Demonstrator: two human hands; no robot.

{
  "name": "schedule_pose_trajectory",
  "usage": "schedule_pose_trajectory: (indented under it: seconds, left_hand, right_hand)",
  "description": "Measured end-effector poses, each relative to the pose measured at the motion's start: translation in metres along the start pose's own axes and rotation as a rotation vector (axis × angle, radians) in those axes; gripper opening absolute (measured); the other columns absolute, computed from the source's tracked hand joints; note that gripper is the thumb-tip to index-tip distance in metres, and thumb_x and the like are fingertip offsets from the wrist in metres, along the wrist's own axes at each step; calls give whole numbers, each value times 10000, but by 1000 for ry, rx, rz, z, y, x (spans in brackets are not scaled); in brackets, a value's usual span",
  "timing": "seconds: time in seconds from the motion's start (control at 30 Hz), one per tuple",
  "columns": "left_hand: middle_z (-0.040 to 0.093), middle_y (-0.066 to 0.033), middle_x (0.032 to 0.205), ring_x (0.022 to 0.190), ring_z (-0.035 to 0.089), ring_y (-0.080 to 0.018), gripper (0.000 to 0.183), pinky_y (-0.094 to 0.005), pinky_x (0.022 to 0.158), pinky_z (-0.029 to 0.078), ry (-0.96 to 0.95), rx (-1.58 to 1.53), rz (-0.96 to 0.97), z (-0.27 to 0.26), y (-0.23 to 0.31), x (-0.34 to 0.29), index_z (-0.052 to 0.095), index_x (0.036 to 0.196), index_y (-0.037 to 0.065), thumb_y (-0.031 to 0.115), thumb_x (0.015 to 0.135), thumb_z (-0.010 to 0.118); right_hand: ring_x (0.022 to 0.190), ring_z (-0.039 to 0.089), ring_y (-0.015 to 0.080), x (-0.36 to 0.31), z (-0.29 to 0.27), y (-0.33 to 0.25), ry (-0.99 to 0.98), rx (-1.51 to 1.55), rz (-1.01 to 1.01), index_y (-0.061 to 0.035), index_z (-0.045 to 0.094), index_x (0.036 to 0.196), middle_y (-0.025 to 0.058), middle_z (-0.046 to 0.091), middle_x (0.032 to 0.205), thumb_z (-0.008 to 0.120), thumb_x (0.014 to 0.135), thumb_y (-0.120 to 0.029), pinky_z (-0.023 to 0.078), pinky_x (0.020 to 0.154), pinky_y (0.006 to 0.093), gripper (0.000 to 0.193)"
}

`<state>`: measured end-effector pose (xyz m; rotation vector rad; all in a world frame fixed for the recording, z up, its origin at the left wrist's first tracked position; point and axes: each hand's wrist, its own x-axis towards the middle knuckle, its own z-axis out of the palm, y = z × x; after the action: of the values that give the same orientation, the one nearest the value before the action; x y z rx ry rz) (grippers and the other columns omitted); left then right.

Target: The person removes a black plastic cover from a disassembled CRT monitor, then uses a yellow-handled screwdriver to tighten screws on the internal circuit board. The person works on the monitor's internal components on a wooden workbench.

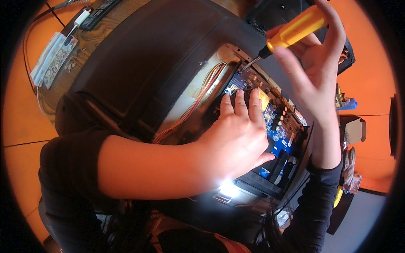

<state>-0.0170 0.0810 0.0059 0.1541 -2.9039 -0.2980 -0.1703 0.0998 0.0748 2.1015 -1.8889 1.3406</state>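
My right hand (314, 67) grips a screwdriver (298, 28) by its yellow handle, with the shaft slanting down and left. Its tip meets the far corner of a blue circuit board (282, 137); whether it sits in a screw is too small to tell. My left hand (238, 130) lies over the middle of the board with fingers stretched out, the fingertips among its components and the thumb pointing right. Part of the board is hidden beneath that hand. Around the board is a dark frame, set in the opened back of a large casing (139, 50).
A bundle of thin coloured wires (202, 99) runs left of the board. A bright lamp (229, 188) shines near the casing's near edge. A patterned phone case (61, 61) and white plug (82, 17) lie far left; a small open box (355, 130) and glove (349, 168) lie right.
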Motion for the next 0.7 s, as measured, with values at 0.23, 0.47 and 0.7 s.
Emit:
schedule_pose_trajectory:
  seconds: [0.23,0.47,0.7]
  left_hand:
    - [448,-358,1276,1149,517,-445,800,-503,947,441,29,3,-9,0,1,1,522,1147,-175,568,850,529]
    - [446,-361,1277,1165,505,-443,798,-501,954,435,11,12,-18,-1,2,0,520,1152,-171,566,847,535]
    - [440,-367,1276,1155,510,-454,798,-510,949,436,0,14,-4,0,0,0,527,1143,-168,569,838,544]
  right_hand:
    - [1010,592,286,1,-3,21,-25,174,-61,-93,101,1429,132,173,1424,627,795,98,537,849,403,846]
    - [999,599,288,1,-6,21,11,276,-23,-86,108,1433,141,196,1424,674,785,60,542,844,394,872]
    - [969,614,280,-3,7,15,89,556,54,-112,109,1450,139,202,1444,659,809,36,555,821,404,858]
